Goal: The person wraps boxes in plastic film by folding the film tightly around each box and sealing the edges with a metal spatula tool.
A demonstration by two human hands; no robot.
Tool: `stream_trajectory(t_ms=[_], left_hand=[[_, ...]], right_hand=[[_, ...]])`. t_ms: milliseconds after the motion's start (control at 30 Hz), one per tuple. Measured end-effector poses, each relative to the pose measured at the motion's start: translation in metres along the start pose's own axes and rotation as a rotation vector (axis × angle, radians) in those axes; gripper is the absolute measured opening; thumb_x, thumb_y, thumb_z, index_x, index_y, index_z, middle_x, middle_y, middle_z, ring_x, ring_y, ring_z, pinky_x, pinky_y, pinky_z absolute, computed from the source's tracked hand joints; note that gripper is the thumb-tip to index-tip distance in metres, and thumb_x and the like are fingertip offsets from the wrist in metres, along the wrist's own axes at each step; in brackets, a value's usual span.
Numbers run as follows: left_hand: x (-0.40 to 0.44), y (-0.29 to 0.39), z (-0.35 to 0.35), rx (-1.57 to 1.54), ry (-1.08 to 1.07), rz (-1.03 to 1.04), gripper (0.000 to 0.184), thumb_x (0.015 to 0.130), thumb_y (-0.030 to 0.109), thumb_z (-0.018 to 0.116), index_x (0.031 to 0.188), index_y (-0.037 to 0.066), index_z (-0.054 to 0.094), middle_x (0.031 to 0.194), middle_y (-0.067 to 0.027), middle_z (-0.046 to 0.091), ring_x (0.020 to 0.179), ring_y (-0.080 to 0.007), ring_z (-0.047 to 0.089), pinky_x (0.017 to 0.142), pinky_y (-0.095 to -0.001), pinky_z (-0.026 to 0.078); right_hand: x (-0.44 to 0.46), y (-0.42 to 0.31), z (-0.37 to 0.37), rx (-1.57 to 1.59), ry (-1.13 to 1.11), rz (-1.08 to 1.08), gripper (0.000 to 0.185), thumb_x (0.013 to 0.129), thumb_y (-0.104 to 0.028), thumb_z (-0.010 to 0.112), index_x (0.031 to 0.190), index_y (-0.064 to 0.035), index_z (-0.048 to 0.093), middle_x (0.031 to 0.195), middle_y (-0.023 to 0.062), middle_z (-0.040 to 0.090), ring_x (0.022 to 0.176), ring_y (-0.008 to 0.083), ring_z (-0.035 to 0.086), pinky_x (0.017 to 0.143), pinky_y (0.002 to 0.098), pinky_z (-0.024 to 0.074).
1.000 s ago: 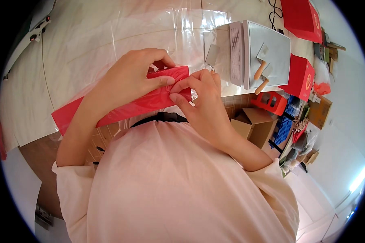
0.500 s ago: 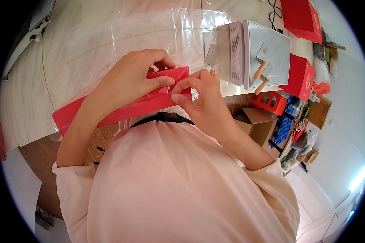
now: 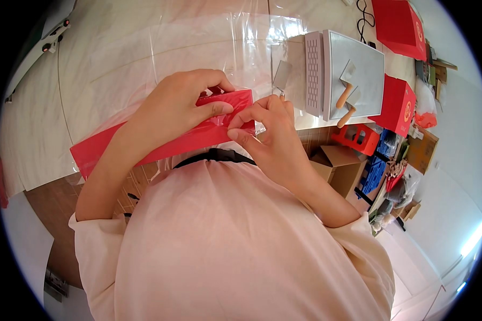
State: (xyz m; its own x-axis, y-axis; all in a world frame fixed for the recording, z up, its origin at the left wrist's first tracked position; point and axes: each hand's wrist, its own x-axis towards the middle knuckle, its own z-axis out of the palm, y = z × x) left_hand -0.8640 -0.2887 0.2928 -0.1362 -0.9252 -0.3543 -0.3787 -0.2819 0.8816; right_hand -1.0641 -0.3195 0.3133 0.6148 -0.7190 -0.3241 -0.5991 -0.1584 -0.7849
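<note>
Your L hand (image 3: 190,101) is on the long red box (image 3: 177,143), gripping near its R end: thumb pressed on the face toward you, other fingers bent over the far edge. Your R hand (image 3: 268,120) is at that same end, thumb & index nearly closed, tips on the wrapped face just R of your L thumb; can't tell if film is pinched btwn them. The box runs under your L wrist & forearm, out to the L, along the near edge of the table (image 3: 32,107), in front of your torso. Clear film (image 3: 241,48) covers the box & spreads flat past both hands, w/ creases & glare.

Just beyond your R hand: a scraper (image 3: 281,74), blade pointing away, its lower end partly hidden by your fingers. Farther R of that hand, a grey metal unit (image 3: 367,56) w/ a perforated side; two wood-handled scrapers (image 3: 344,95) on top, handles angled toward you. Past the unit, R again: a near red carton (image 3: 393,101) w/ gold emblem, a far red carton (image 3: 399,27), & a black cable (image 3: 364,21) beyond the unit.

Below table level, R of your R hand: a red crate (image 3: 364,140), an open cdbd box (image 3: 340,155) & a blue crate (image 3: 372,176).
</note>
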Motion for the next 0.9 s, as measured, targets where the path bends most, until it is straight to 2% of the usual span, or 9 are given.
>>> stream_trajectory(t_ms=[100, 367, 600, 700, 767, 800, 867, 900], left_hand=[[-0.001, 0.000, 0.000, 0.050, 0.010, 0.023, 0.022, 0.086, 0.009, 0.067, 0.106, 0.001, 0.065, 0.101, -0.0091, 0.068, 0.092, -0.0225, 0.064, 0.085, -0.0356, 0.053], [-0.004, -0.002, -0.012, 0.092, -0.012, 0.039, 0.023, 0.086, 0.012, 0.068, 0.106, 0.002, 0.067, 0.101, -0.0097, 0.069, 0.090, -0.0234, 0.065, 0.083, -0.0343, 0.053], [-0.005, 0.002, -0.013, 0.090, -0.019, 0.011, 0.024, 0.084, 0.014, 0.070, 0.105, 0.003, 0.068, 0.100, -0.0087, 0.070, 0.090, -0.0225, 0.065, 0.082, -0.0335, 0.052], [-0.005, 0.004, -0.010, 0.096, -0.006, -0.005, 0.024, 0.083, 0.013, 0.071, 0.105, 0.003, 0.068, 0.100, -0.0085, 0.070, 0.089, -0.0223, 0.065, 0.082, -0.0338, 0.052], [-0.006, 0.003, -0.009, 0.069, -0.006, 0.003, 0.024, 0.083, 0.013, 0.071, 0.105, 0.002, 0.067, 0.101, -0.0089, 0.069, 0.090, -0.0224, 0.064, 0.082, -0.0342, 0.052], [-0.006, 0.003, -0.009, 0.043, -0.007, 0.011, 0.025, 0.082, 0.012, 0.072, 0.104, 0.002, 0.067, 0.101, -0.0094, 0.069, 0.091, -0.0226, 0.064, 0.082, -0.0345, 0.052], [-0.008, 0.004, -0.005, 0.067, 0.031, 0.030, 0.025, 0.081, 0.012, 0.073, 0.103, 0.003, 0.067, 0.102, -0.0093, 0.069, 0.092, -0.0235, 0.063, 0.082, -0.0349, 0.051], [-0.010, 0.004, -0.003, 0.091, 0.070, 0.051, 0.024, 0.080, 0.011, 0.073, 0.102, 0.004, 0.067, 0.103, -0.0093, 0.069, 0.093, -0.0244, 0.063, 0.083, -0.0353, 0.051]], right_hand=[[-0.001, -0.001, -0.001, -0.031, -0.006, -0.013, 0.009, 0.081, -0.007, 0.072, 0.089, -0.0057, 0.070, 0.100, 0.0122, 0.051, 0.098, 0.0304, 0.043, 0.090, 0.0401, 0.0354], [-0.002, -0.003, 0.002, -0.337, 0.135, -0.272, 0.016, 0.074, -0.005, 0.075, 0.086, -0.0109, 0.066, 0.087, 0.0038, 0.054, 0.092, 0.0276, 0.048, 0.086, 0.0431, 0.0338], [-0.005, -0.006, -0.001, -0.491, 0.150, -0.308, 0.017, 0.071, -0.007, 0.076, 0.085, -0.0107, 0.065, 0.090, 0.0039, 0.056, 0.092, 0.0265, 0.049, 0.086, 0.0428, 0.0335], [-0.005, 0.001, -0.002, -0.532, 0.146, -0.356, 0.012, 0.074, -0.008, 0.072, 0.083, -0.0082, 0.064, 0.096, 0.0062, 0.058, 0.097, 0.0268, 0.050, 0.085, 0.0428, 0.0362], [-0.001, 0.015, -0.002, -0.612, 0.183, -0.664, 0.009, 0.077, -0.011, 0.068, 0.081, -0.0065, 0.061, 0.110, 0.0094, 0.062, 0.109, 0.0283, 0.052, 0.089, 0.0430, 0.0420], [0.003, 0.019, -0.004, -0.610, 0.183, -0.664, 0.009, 0.077, -0.011, 0.068, 0.081, -0.0065, 0.061, 0.110, 0.0094, 0.062, 0.109, 0.0283, 0.052, 0.089, 0.0430, 0.0420], [0.009, 0.028, -0.010, -0.630, 0.112, -0.875, 0.011, 0.080, -0.014, 0.066, 0.083, -0.0060, 0.059, 0.123, 0.0121, 0.061, 0.116, 0.0280, 0.055, 0.095, 0.0418, 0.0462], [0.011, 0.034, -0.011, -0.628, 0.114, -0.875, 0.011, 0.080, -0.014, 0.066, 0.083, -0.0060, 0.059, 0.123, 0.0121, 0.061, 0.116, 0.0280, 0.055, 0.095, 0.0418, 0.0462]])
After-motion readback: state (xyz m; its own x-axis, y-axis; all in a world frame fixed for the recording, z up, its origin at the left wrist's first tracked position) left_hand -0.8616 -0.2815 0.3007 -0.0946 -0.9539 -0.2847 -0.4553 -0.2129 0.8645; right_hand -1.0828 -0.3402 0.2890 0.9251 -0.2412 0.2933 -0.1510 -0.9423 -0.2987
